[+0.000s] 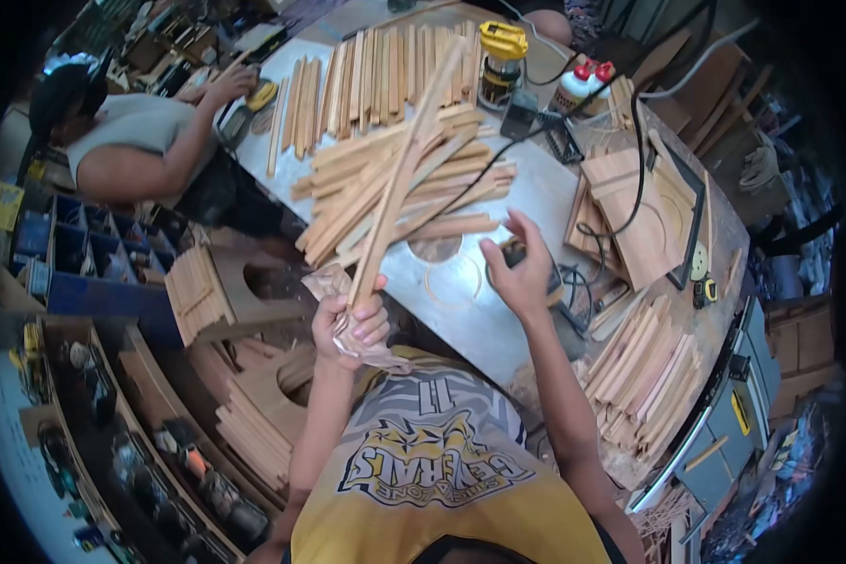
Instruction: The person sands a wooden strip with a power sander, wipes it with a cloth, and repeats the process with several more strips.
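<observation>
My left hand (350,327) is closed around the lower end of a long wooden strip (397,195), which slants up and away over the table. A crumpled brownish sheet (371,352), perhaps paper or sandpaper, is bunched in the same hand. My right hand (522,271) is raised over the table with thumb and fingers apart, holding nothing. Just behind it, partly hidden, sits a dark object with a cable. Beyond my hands lies a loose pile of wooden strips (348,202), and behind that a row of strips (371,80) lies side by side.
Another stack of strips (641,371) lies at the right, below wooden panels (639,216) crossed by a black cable. A yellow-topped tool (504,47) and red-capped bottles (583,83) stand at the back. At left, a co-worker (146,141) works at the table edge above blue bins (85,299).
</observation>
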The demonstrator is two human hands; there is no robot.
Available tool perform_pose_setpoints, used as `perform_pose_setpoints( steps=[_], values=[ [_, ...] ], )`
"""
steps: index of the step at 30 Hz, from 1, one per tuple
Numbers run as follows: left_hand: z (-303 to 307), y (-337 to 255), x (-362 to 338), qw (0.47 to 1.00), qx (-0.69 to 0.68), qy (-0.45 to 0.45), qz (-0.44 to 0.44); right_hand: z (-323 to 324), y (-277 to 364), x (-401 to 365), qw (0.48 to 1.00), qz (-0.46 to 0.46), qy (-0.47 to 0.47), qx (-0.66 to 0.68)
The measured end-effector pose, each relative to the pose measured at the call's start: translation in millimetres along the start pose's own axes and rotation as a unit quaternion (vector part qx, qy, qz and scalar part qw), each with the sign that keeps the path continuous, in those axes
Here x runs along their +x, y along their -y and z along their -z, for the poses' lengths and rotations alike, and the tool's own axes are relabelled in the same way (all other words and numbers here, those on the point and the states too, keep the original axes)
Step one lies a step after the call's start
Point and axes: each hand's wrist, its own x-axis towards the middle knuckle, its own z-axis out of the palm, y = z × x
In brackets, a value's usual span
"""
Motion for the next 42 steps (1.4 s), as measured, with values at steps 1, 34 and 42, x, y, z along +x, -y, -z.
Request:
perform_pose_setpoints(
  steps=[1,34,42],
  values=[
    [-1.9,13.3,-13.7,1.0,-0.016,0.011,0.016,-13.3,15.6,-2.2,0.984,-0.068,0.015,0.164],
    [35.7,71.0,-153.1,0.871,0.458,-0.156,0.086,-121.3,105.6,-152.9,0.863,-0.253,-0.027,0.436],
    [66.8,129.0,-148.9,0.742,0.606,-0.28,0.064,39.5,20.8,-47.9,0.879,0.227,0.106,-0.405]
  ],
)
